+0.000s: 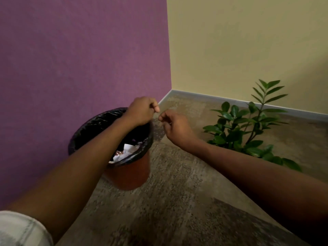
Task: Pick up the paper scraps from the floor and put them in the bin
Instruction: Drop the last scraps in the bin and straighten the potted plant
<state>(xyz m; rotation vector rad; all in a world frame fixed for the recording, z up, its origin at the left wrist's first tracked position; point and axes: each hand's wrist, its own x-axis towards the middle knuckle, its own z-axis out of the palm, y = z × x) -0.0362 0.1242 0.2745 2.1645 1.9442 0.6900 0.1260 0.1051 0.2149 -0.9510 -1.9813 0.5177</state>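
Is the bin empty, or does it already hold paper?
Not empty. Inside the bin, below its black liner, white crumpled paper shows beside the forearm crossing the rim. How full it is cannot be told.

Lighting: dim, warm, indoor; source unseen. Shadow: broad diagonal shade on yellow wall (248,41), upper right; dark patch on floor (177,192), lower right. Glare: none. Sharpness: soft throughout; hands slightly motion-blurred. Distortion: wide-angle bending of wall corner and skirting.

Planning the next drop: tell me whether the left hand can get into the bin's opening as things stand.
Probably yes. The left hand hangs over the far rim of the bin, whose black liner lies open, with paper low inside. Only its own forearm crosses the mouth; the right hand is beside it.
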